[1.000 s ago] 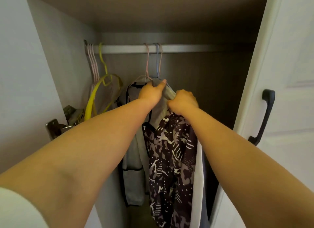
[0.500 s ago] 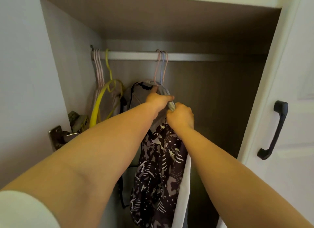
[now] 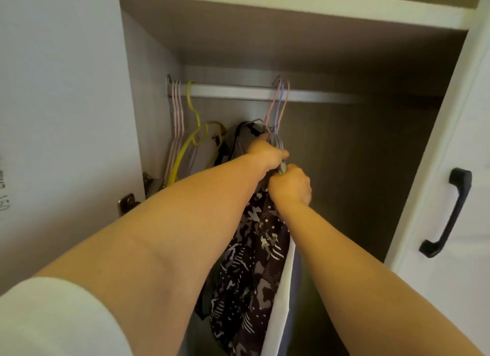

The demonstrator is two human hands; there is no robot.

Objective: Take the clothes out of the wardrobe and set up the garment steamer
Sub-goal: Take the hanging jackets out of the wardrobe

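- My left hand [image 3: 265,154] grips the hanger shoulders under the hooks [image 3: 278,103], still on the rail [image 3: 238,91].
- My right hand [image 3: 290,187] fists the bunched clothes [image 3: 252,249], just below.
- Empty yellow hanger [image 3: 191,140] hangs left.

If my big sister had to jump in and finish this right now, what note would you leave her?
Left hand and right hand both grip the bunched hangers' shoulders at the top of the clothes.
The hanger hooks are still on the rail; the patterned garment and a white one hang below the hands.
Done: clothes gathered.
Left: lift the hooks off, carry the clothes out, set up the steamer, which is not in view.
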